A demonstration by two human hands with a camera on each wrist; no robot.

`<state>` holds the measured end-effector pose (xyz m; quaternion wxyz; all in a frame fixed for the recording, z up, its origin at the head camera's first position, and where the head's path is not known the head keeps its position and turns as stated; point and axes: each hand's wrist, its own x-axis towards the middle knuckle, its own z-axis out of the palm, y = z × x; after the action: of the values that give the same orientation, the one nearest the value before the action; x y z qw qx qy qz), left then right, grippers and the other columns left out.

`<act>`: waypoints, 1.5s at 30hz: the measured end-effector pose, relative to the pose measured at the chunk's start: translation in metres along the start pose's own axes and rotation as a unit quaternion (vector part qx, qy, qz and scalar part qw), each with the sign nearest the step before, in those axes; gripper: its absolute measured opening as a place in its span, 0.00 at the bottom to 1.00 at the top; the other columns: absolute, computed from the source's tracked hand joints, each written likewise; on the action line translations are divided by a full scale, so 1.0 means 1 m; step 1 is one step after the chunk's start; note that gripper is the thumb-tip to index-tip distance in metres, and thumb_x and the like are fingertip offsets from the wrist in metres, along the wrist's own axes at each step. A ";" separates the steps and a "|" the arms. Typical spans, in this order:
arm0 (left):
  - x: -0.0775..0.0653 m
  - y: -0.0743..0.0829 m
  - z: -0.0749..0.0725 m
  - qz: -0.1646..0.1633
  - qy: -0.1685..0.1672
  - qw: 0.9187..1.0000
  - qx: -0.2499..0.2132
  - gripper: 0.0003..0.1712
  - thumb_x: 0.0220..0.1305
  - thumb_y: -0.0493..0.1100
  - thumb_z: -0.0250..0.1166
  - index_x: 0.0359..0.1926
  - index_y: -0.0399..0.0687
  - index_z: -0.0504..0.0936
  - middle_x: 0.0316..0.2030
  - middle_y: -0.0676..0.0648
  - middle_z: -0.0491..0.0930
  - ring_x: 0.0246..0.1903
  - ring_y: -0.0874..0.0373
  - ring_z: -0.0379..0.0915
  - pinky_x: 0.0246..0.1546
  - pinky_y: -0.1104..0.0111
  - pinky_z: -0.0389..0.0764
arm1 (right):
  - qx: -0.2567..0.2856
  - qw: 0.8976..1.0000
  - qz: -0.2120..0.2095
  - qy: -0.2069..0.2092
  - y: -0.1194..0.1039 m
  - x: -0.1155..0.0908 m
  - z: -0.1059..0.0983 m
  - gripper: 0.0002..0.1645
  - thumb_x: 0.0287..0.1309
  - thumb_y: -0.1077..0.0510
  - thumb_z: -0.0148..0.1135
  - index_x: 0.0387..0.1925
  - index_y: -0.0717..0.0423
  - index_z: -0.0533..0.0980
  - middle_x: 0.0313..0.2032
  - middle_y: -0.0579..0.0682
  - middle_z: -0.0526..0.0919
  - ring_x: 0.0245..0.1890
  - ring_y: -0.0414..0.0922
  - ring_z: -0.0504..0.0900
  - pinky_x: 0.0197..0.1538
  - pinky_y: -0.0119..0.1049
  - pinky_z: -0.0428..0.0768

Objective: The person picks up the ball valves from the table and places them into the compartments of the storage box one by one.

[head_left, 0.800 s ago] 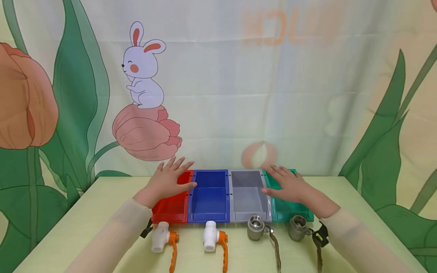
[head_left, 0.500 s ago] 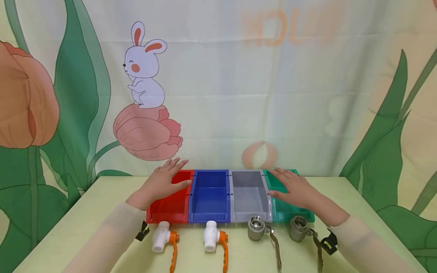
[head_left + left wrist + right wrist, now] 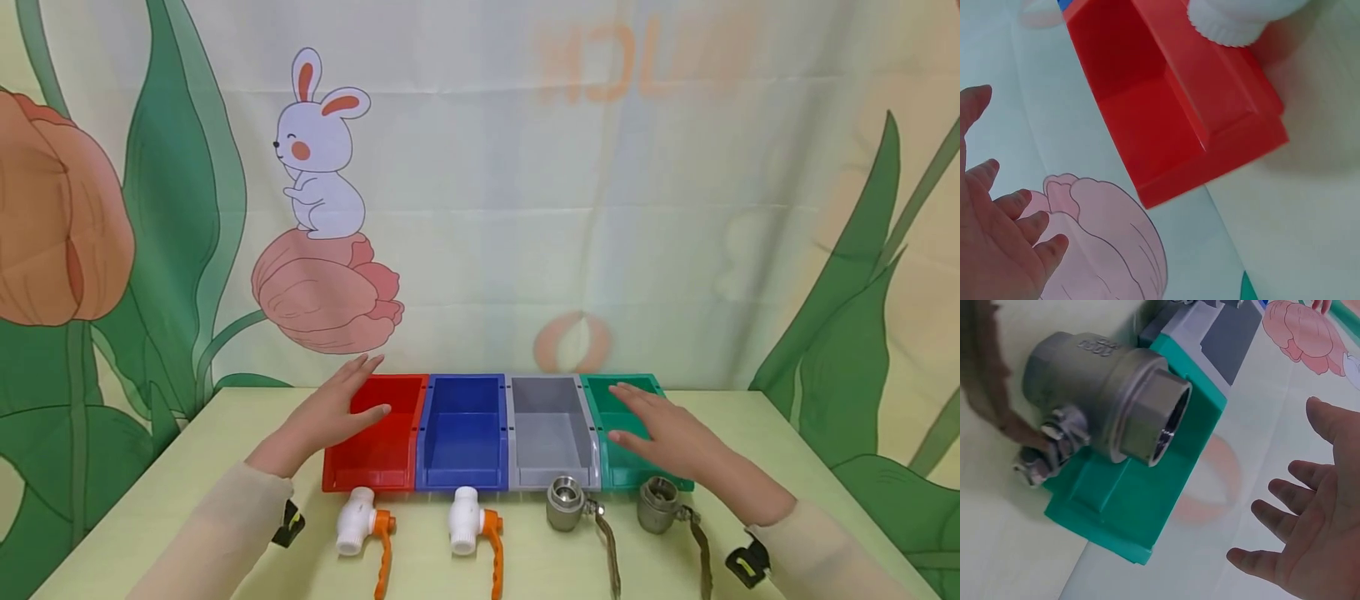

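Note:
My left hand (image 3: 330,414) hovers at the left side of the red bin (image 3: 378,450), fingers extended and holding nothing. Over the green bin (image 3: 626,475) is my right hand (image 3: 671,429), its fingers also extended, nothing in its grasp. Between these bins stand a blue bin (image 3: 463,442) and a grey bin (image 3: 550,442). In front of the row are two white plastic ball valves, the left one (image 3: 356,523) and the inner one (image 3: 464,523), both with orange levers. Two metal ball valves, one inner (image 3: 565,504) and one right (image 3: 658,506), stand to their right; the right one looms large in the right wrist view.
The pale table (image 3: 225,425) carries the bins near its back edge. Behind it hangs a printed curtain (image 3: 465,208) with a rabbit and tulips. Black wrist cameras sit on the left wrist (image 3: 288,525) and right wrist (image 3: 748,563).
Both hands have drawn apart and slightly toward me, the left one leftward and the right one rightward. More of the red and green bins shows. The bins and valves have stayed in place.

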<state>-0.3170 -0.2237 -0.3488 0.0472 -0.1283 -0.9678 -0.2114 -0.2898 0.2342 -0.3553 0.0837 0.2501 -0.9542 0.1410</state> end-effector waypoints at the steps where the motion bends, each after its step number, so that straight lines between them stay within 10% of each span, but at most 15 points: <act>1: -0.002 -0.001 0.000 -0.002 0.000 1.000 -0.004 0.48 0.68 0.51 0.65 0.81 0.46 0.51 0.80 0.31 0.49 0.78 0.28 0.48 0.66 0.31 0.69 | 0.001 1.000 0.001 0.002 0.000 -0.002 0.000 0.41 0.71 0.47 0.61 0.76 0.62 0.62 0.74 0.67 0.66 0.73 0.68 0.67 0.69 0.68 0.72; 19: -0.022 -0.035 0.014 -0.073 -0.003 0.994 -0.085 0.52 0.70 0.50 0.63 0.81 0.39 0.43 0.78 0.28 0.50 0.75 0.25 0.52 0.65 0.35 0.73 | 0.015 0.999 0.039 -0.009 0.009 -0.036 0.002 0.42 0.70 0.45 0.62 0.76 0.61 0.61 0.74 0.67 0.67 0.71 0.68 0.69 0.67 0.67 0.74; 45: -0.016 -0.053 0.041 -0.128 -0.017 0.977 -0.168 0.48 0.75 0.48 0.58 0.81 0.36 0.41 0.78 0.27 0.51 0.74 0.25 0.55 0.62 0.44 0.78 | 0.030 0.997 0.065 -0.005 0.023 -0.068 0.008 0.43 0.70 0.41 0.61 0.74 0.62 0.64 0.73 0.67 0.68 0.70 0.69 0.70 0.64 0.66 0.78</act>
<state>-0.3171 -0.2564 -0.4093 -0.0187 -0.0131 -0.9275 -0.3732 -0.2436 0.2821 -0.3834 0.0623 0.1905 -0.9643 0.1734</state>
